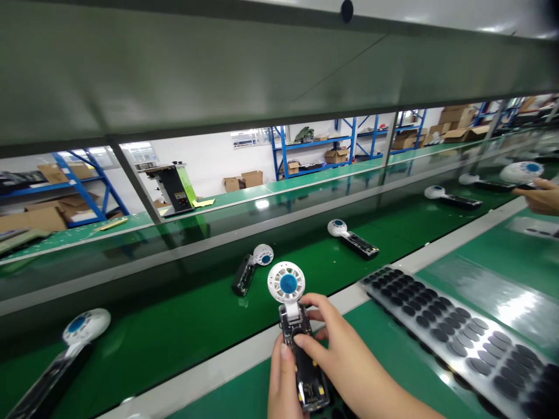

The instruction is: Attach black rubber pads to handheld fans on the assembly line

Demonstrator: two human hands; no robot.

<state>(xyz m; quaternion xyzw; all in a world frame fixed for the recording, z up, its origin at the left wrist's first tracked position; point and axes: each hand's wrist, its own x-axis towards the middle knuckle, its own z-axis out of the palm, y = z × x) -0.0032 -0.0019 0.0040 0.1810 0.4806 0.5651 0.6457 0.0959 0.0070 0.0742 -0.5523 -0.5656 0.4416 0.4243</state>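
Note:
My left hand [282, 375] grips the lower left side of a handheld fan [303, 355], its fingers wrapped along the edge. This fan has a white, round, slotted head with a blue disc in the middle, and a black body showing small parts. It is held with the head up, above the near edge of the belt. My right hand [334, 340] closes on the body's right side, the thumb pressed on its front below the neck. Whether a small piece lies under that thumb is hidden. To the right lies a sheet of black round stickers [441, 320].
A green conveyor belt [183, 331] carries several similar fans, one [353, 238] just beyond my hands and another [85, 326] at the left. Another person's hand [541, 198] holds a fan at the far right. A metal panel [244, 64] hangs overhead.

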